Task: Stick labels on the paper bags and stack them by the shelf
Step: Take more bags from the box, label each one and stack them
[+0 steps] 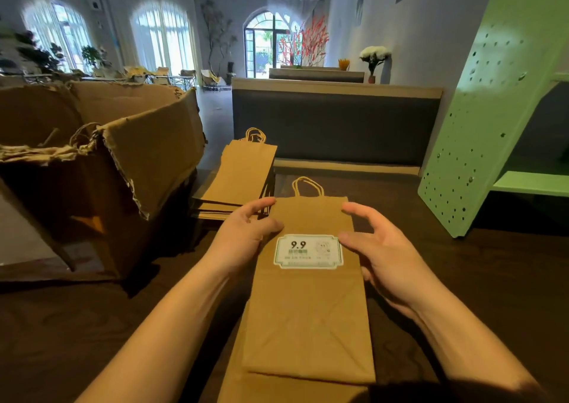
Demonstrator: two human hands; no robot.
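A flat brown paper bag (308, 310) lies on the dark table, handles pointing away from me, with a white green-bordered label (308, 251) reading "9.9" stuck on its upper half. Under it lies a second brown bag (277, 390), showing at the near edge. My left hand (246, 233) is at the bag's left edge, thumb resting on the paper beside the label, fingers loosely extended. At the right edge my right hand (381, 248) hovers with fingers loosely curved, its thumb near the label's right end. Neither hand holds anything.
A stack of flat brown bags (243, 178) lies behind my left hand. A torn cardboard box (129, 162) holding more bags stands at the left. A green perforated shelf (492, 125) rises at the right. A dark bench back (335, 122) crosses behind the table.
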